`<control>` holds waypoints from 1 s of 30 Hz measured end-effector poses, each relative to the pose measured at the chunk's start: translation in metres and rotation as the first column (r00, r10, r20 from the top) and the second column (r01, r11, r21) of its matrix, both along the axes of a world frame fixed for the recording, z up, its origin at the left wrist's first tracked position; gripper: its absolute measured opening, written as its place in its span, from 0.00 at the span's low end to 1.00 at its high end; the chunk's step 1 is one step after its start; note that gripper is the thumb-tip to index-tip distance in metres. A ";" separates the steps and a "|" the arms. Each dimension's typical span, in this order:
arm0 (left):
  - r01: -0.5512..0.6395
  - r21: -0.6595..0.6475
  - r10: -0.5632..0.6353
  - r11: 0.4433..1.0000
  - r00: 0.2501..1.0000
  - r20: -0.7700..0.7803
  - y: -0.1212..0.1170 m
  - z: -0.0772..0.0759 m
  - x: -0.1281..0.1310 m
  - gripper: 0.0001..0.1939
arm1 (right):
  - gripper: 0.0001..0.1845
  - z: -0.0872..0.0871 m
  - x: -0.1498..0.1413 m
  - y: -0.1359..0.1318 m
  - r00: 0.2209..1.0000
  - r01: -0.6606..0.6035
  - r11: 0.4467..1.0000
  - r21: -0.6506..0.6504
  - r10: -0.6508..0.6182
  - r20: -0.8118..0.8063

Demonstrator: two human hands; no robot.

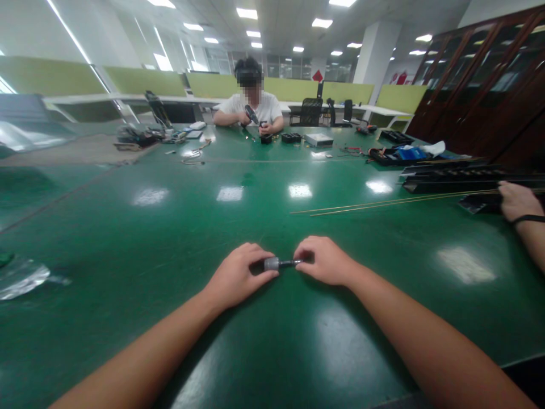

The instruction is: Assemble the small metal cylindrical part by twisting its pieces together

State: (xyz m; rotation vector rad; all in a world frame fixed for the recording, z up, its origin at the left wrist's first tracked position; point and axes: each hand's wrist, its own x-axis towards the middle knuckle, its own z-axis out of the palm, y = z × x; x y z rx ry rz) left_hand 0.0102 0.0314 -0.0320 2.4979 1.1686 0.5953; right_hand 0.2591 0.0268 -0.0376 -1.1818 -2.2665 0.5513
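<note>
Both my hands rest on the green table [272, 352] in front of me and hold one small part between them. My left hand [236, 276] is closed around the grey cylindrical end of the small metal part [276, 263]. My right hand [324, 260] pinches the thin dark shaft end of the same part. The part lies level, just above the table surface. My forearms reach in from the bottom edge.
Thin brass rods [383, 202] lie across the table to the right. Another person's hand [517, 200] with a black wristband rests by black trays [451, 176]. A person [251, 108] sits at the far end with a tool. Clear plastic [21, 278] lies at left.
</note>
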 end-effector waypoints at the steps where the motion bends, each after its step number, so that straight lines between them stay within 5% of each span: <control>1: -0.001 -0.001 0.001 1.000 1.000 -0.001 0.000 0.000 0.000 0.14 | 0.04 0.000 0.001 0.000 1.000 0.001 1.000 -0.004 -0.001 0.001; 17: -0.008 0.000 0.008 1.000 1.000 0.002 0.000 0.002 0.001 0.13 | 0.05 0.010 0.022 0.006 0.998 0.055 0.986 -0.154 -0.049 0.043; 25: -0.027 0.030 0.025 0.999 0.998 0.056 -0.005 0.000 0.002 0.17 | 0.06 -0.005 -0.026 0.003 0.998 -0.068 0.994 0.084 0.068 0.002; 30: -0.019 0.038 0.017 0.999 0.999 0.044 -0.006 0.002 0.003 0.13 | 0.13 -0.007 -0.022 0.001 0.999 -0.039 0.996 0.080 0.039 0.009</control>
